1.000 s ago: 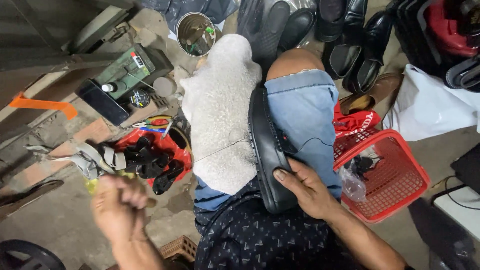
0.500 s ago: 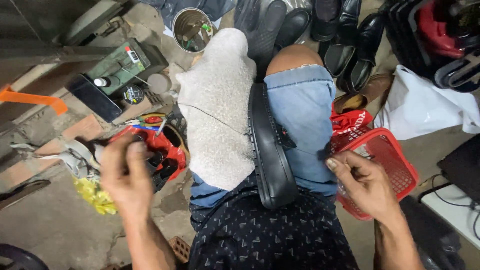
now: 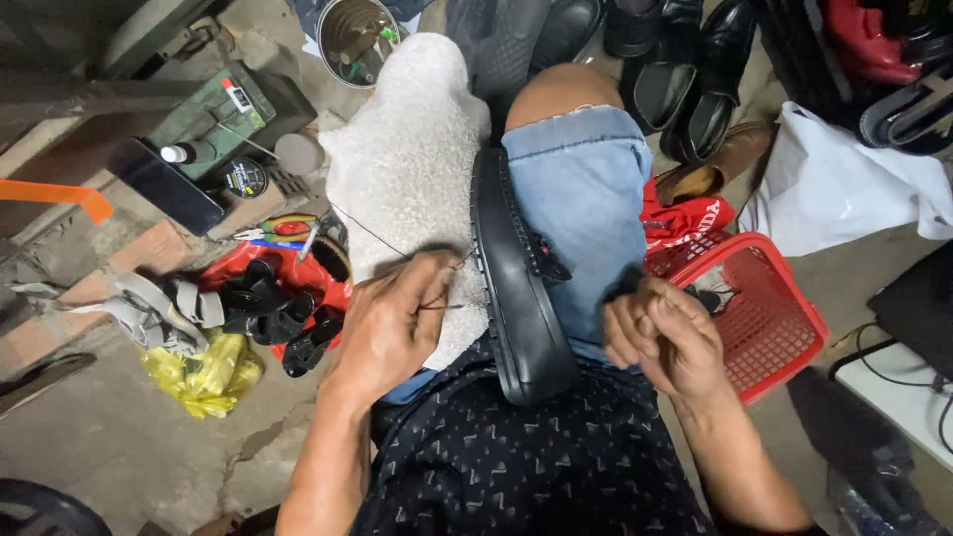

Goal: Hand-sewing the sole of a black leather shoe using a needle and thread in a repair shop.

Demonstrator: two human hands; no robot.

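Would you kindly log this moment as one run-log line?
left hand: pinching thread beside black shoe | right hand: closed, off shoe, near red basket | shoe: sole-side up between knees

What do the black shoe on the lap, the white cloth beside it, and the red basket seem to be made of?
Black shoe: likely leather or imitation leather with a rubber-like sole; smooth, dull sheen, ridged edge.
White cloth: looks like fleece or terry; fuzzy, nubbly, matte surface.
Red basket: almost certainly moulded plastic; glossy, uniform lattice walls.
The left hand rests on the cloth beside the shoe.
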